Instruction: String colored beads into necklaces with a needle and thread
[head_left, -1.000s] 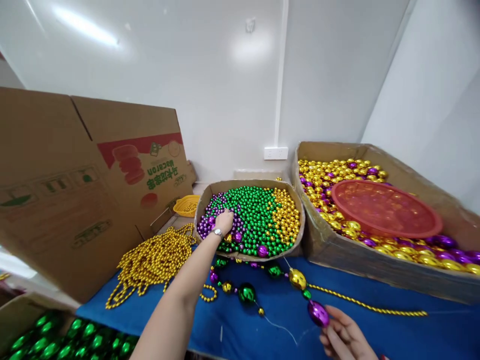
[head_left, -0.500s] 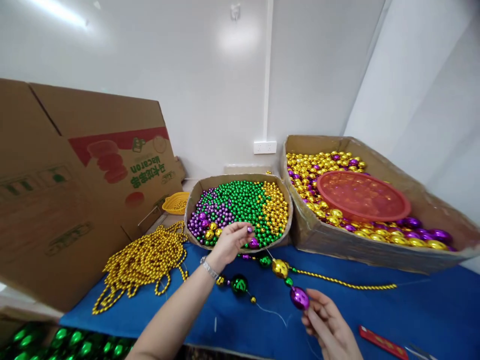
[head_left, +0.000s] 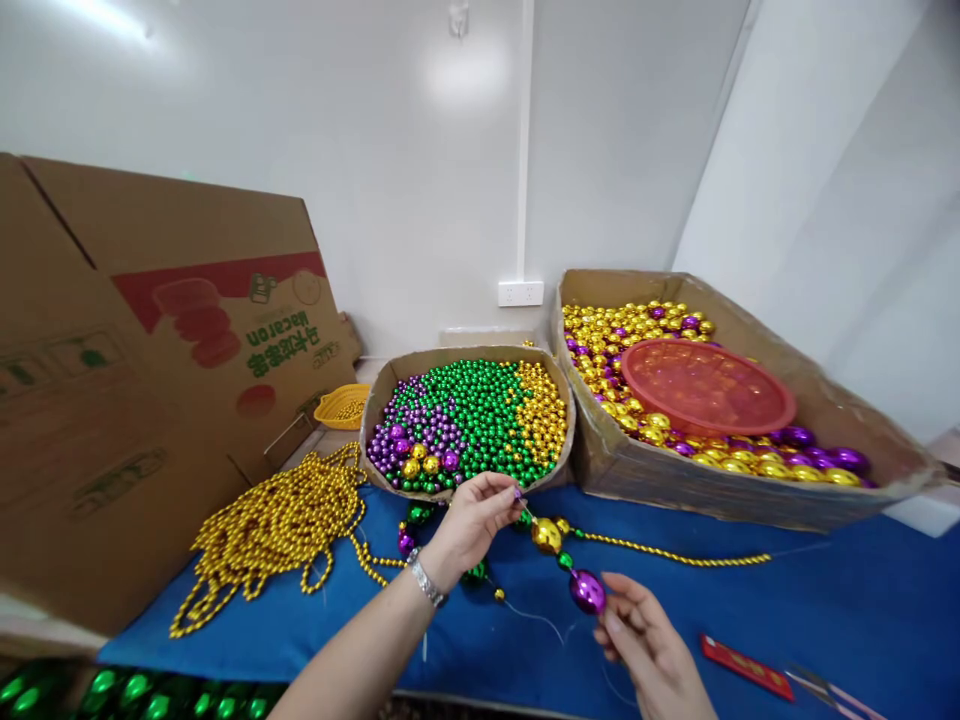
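My left hand (head_left: 476, 520), with a metal band at the wrist, pinches a small purple bead (head_left: 517, 494) at the upper end of a strand, just in front of the box of small beads (head_left: 367, 455). Below it on this strand are a large gold bead (head_left: 546, 536), a small green bead (head_left: 565, 561) and a large purple bead (head_left: 587, 592). My right hand (head_left: 649, 640) holds the large purple bead by its lower right side between thumb and fingers. Other strung green and purple beads lie partly hidden behind my left hand.
Gold bead strands (head_left: 277, 530) are heaped at left beside a large carton (head_left: 217, 310) and a yellow basket (head_left: 341, 408). At right, a big box (head_left: 675, 480) of gold and purple beads holds a red basin (head_left: 709, 390). A red-handled tool (head_left: 746, 667) and scissors (head_left: 825, 690) lie front right.
My left hand has moved down from the rim of the bead box to the strand's upper end, carrying the small purple bead. My right hand keeps hold of the large purple bead. The view has shifted slightly.
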